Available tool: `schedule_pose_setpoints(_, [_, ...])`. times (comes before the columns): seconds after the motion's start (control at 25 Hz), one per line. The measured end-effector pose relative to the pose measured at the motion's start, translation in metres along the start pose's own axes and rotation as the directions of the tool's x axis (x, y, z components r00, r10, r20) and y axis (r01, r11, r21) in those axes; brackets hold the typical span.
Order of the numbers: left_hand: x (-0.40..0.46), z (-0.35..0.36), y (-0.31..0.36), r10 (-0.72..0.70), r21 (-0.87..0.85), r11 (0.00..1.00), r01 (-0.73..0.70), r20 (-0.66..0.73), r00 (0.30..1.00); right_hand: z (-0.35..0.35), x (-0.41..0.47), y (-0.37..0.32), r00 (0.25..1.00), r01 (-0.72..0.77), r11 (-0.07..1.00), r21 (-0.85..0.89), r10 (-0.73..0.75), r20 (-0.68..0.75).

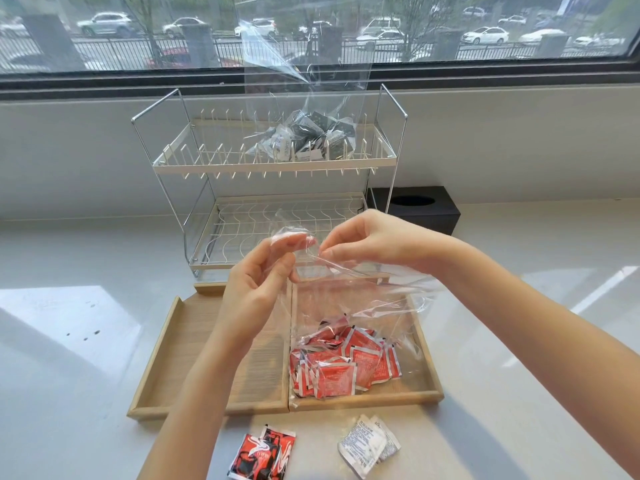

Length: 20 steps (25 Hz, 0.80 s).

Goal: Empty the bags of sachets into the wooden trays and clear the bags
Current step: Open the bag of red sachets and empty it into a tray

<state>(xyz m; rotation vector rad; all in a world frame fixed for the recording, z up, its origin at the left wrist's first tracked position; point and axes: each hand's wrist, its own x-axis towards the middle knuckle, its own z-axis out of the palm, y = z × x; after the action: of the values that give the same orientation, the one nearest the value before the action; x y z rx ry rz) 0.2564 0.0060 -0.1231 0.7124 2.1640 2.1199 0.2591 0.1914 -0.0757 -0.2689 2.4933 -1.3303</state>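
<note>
Sachets (346,367), red, lettering unreadable

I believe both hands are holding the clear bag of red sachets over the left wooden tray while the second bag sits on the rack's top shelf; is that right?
Not quite: the head view shows the left hand and right hand holding the clear bag of red sachets over the right wooden tray, not the left one. The second bag does sit on the rack's top shelf.

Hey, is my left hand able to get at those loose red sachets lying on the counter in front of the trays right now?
Probably not right away: the left hand is pinching the clear bag together with the right hand. The path itself looks free; the loose red sachets lie uncovered beneath the left forearm.
</note>
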Motion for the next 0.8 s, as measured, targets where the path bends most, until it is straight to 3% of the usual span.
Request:
schedule_pose_setpoints(0.32, [0.0,-0.006,0.005,-0.012,-0.011,1.0,0.012,-0.006,1.0,-0.022,-0.008,-0.016,0.943,0.159,0.983,0.086,-0.126,-0.308])
schedule_pose_setpoints(0.4, [0.0,-0.007,0.004,-0.022,-0.026,0.999,0.021,-0.022,1.0,-0.021,-0.007,-0.016,0.95,0.148,0.987,0.056,-0.126,-0.287])
schedule_pose_setpoints(0.6, [-0.001,-0.008,0.003,-0.033,-0.035,0.999,0.03,-0.089,0.996,-0.027,-0.015,-0.011,0.996,-0.079,0.993,-0.09,0.081,0.024])
schedule_pose_setpoints(0.8, [0.004,-0.005,-0.001,-0.049,0.064,0.996,0.056,-0.113,0.992,-0.035,-0.022,-0.009,0.996,-0.022,0.996,-0.09,0.014,-0.088])
